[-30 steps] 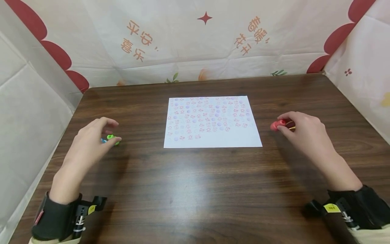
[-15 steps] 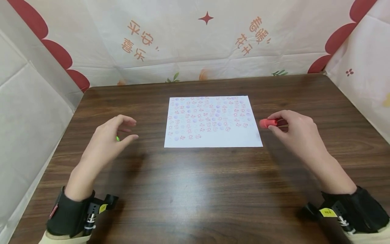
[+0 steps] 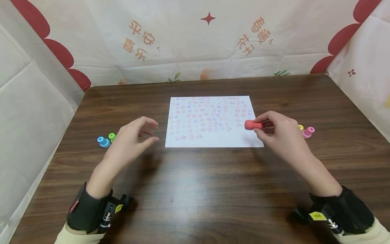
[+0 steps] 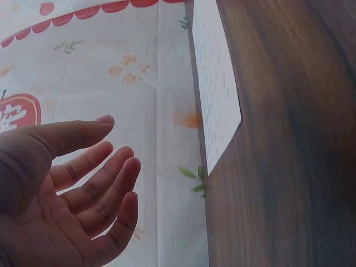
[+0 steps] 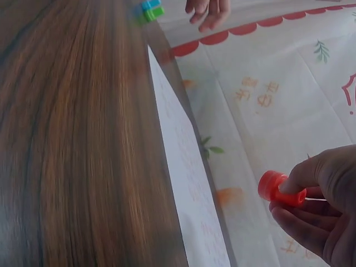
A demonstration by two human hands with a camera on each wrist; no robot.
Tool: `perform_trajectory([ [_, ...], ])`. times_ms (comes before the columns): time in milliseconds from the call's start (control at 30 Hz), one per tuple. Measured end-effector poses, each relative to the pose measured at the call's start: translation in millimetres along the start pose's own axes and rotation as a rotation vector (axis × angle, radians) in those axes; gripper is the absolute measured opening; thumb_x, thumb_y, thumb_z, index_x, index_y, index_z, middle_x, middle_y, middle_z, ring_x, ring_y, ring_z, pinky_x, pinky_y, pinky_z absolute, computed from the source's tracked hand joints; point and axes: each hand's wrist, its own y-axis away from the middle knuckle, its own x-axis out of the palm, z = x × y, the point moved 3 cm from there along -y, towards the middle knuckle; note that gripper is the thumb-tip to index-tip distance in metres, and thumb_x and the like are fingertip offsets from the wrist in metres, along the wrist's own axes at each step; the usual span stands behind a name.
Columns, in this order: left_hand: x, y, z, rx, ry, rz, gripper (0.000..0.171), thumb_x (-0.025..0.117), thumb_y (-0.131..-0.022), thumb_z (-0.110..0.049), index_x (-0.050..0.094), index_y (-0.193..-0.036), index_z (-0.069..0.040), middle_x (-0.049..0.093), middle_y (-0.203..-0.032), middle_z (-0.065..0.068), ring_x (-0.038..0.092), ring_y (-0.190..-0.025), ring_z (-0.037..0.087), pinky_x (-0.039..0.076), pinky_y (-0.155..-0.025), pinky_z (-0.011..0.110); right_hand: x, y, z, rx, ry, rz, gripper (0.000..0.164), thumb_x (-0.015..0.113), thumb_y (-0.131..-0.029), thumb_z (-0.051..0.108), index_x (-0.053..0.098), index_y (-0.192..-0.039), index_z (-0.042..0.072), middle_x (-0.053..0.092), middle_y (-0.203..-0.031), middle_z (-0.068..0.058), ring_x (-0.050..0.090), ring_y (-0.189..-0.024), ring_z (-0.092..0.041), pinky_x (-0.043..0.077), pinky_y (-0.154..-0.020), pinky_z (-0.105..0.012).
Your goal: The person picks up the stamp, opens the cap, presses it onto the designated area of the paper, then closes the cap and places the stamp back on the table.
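Observation:
A small red stamp is pinched between the thumb and fingers of my right hand. It lies sideways, its wide end pointing left, over the right edge of the white paper. Rows of small red and purple stamped prints cover most of the sheet, with a bare strip along its near side. My left hand hovers left of the paper, fingers loosely bent and holding nothing; the left wrist view shows its bare palm. The right wrist view shows the red stamp gripped at its narrow end.
A blue stamp and a green stamp stand on the brown table behind my left hand. Beyond my right hand are a pink stamp and a partly hidden yellow stamp. A white printed cloth hangs behind the table.
My right hand has carried the red stamp left, from beside the paper to over its right edge. My left hand has moved right toward the paper, uncovering the blue and green stamps.

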Motion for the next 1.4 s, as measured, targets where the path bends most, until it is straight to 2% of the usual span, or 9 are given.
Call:
perform_trajectory([
  [233,18.8,-6.3,-17.1,0.025,0.048,0.038,0.034,0.073,-0.083,-0.011,0.058,-0.114,-0.006,0.066,-0.112,0.012,0.065,-0.097,0.023,0.056,-0.088,0.048,12.6,0.4,12.1,0.006,-0.131,0.024,0.025,0.073,-0.074,-0.006,0.064,-0.096,0.001,0.07,-0.094,-0.017,0.069,-0.08,-0.028,0.06,-0.071,-0.05],
  [433,35.6,-11.5,-32.7,0.102,0.061,0.046,0.031,0.074,-0.083,-0.011,0.06,-0.11,-0.007,0.066,-0.108,0.007,0.065,-0.094,0.018,0.056,-0.086,0.045,24.0,1.5,21.2,-0.01,-0.236,0.063,0.026,0.074,-0.074,-0.007,0.064,-0.096,0.003,0.069,-0.093,-0.011,0.069,-0.08,-0.019,0.061,-0.072,-0.04],
  [567,44.6,-13.7,-41.9,0.156,0.098,0.045,0.029,0.074,-0.082,-0.008,0.061,-0.108,-0.007,0.068,-0.106,0.006,0.066,-0.092,0.018,0.057,-0.084,0.044,30.2,2.3,28.3,-0.04,-0.3,0.081,0.026,0.074,-0.075,-0.008,0.064,-0.096,0.003,0.069,-0.093,-0.01,0.068,-0.081,-0.017,0.061,-0.073,-0.03],
  [800,60.6,-17.5,-54.8,0.202,0.145,0.063,0.03,0.075,-0.082,-0.009,0.062,-0.109,-0.007,0.07,-0.105,0.007,0.067,-0.09,0.018,0.058,-0.084,0.042,41.5,3.3,41.2,-0.112,-0.418,0.103,0.025,0.074,-0.074,-0.01,0.064,-0.094,0.002,0.069,-0.091,-0.01,0.067,-0.08,-0.016,0.059,-0.072,-0.016],
  [1000,74.4,-19.7,-62.4,0.226,0.17,0.082,0.038,0.076,-0.081,-0.012,0.06,-0.116,-0.006,0.071,-0.107,0.009,0.067,-0.09,0.018,0.058,-0.085,0.043,50.1,4.2,50.2,-0.128,-0.486,0.143,0.024,0.074,-0.075,-0.01,0.064,-0.094,0.002,0.068,-0.091,-0.01,0.067,-0.081,-0.014,0.06,-0.074,-0.023],
  [1133,81.0,-20.7,-64.8,0.244,0.178,0.071,0.039,0.076,-0.081,-0.012,0.06,-0.117,-0.006,0.071,-0.108,0.008,0.067,-0.089,0.016,0.059,-0.083,0.04,54.3,5.0,55.1,-0.122,-0.509,0.169,0.025,0.074,-0.076,-0.009,0.063,-0.094,0.003,0.069,-0.092,-0.009,0.068,-0.083,-0.015,0.061,-0.074,-0.028],
  [1400,85.0,-20.9,-67.8,0.266,0.181,0.04,0.029,0.075,-0.082,-0.01,0.062,-0.108,-0.007,0.072,-0.1,0.004,0.066,-0.086,0.013,0.06,-0.079,0.034,60.8,6.6,62.8,-0.143,-0.521,0.205,0.024,0.073,-0.077,-0.008,0.062,-0.095,0.003,0.069,-0.093,-0.009,0.069,-0.085,-0.014,0.061,-0.074,-0.03],
])
